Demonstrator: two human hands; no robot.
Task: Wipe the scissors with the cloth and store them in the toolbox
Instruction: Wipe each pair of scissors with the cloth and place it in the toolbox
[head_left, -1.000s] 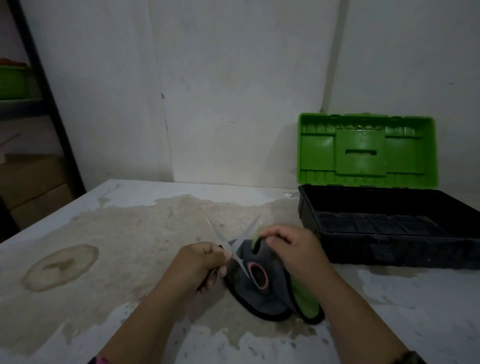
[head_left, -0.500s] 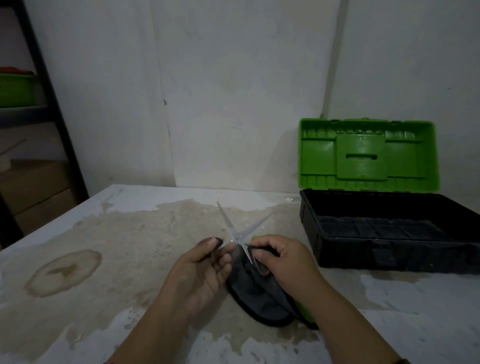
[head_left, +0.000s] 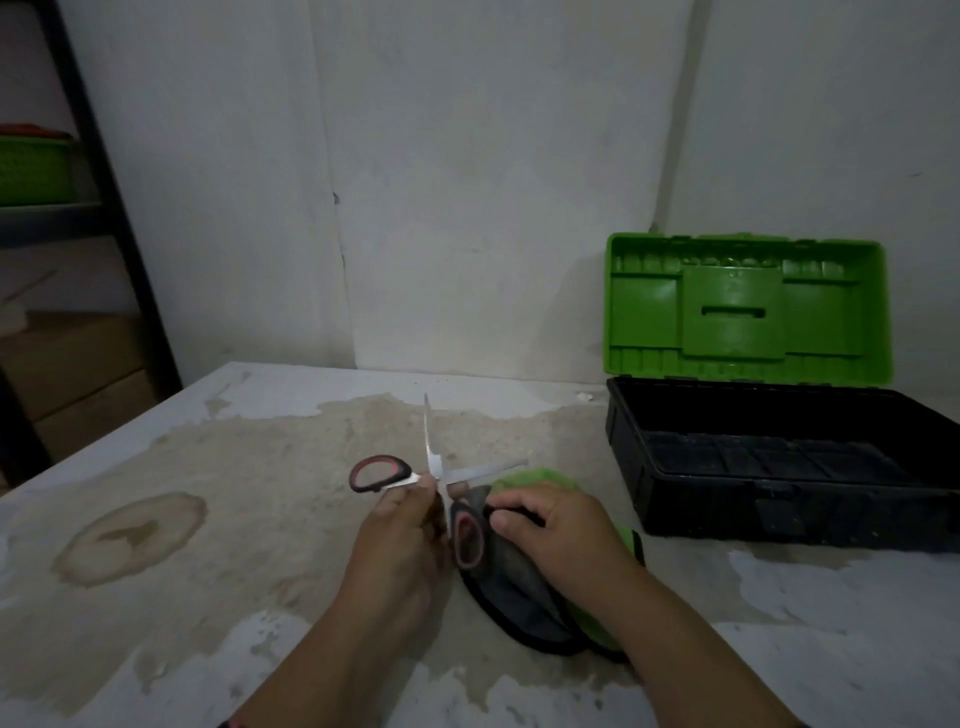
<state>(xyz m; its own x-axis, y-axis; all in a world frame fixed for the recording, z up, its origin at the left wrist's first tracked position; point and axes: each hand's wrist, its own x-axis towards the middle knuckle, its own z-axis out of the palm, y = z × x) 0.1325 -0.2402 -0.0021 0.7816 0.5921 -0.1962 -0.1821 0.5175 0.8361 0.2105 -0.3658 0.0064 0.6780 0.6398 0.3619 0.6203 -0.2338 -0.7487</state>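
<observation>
The scissors (head_left: 436, 470) have silver blades spread wide apart and black handles edged in red. My left hand (head_left: 402, 525) pinches them near the pivot, with one handle loop sticking out to the left and the other pointing down toward me. My right hand (head_left: 550, 525) grips the grey and green cloth (head_left: 519, 587), which lies bunched on the table just right of the scissors. The toolbox (head_left: 779, 467) stands at the right with its black tray exposed and its green lid raised against the wall.
The white table (head_left: 208, 519) has large worn brown patches. A dark metal shelf post (head_left: 104, 197) stands at the left, with a green basket (head_left: 34, 169) on a shelf and cardboard boxes (head_left: 72, 374) below it. The wall is right behind the table.
The scissors have turned in my left hand: one blade now points up, and one handle loop shows out to the left. My right hand stayed on the cloth.
</observation>
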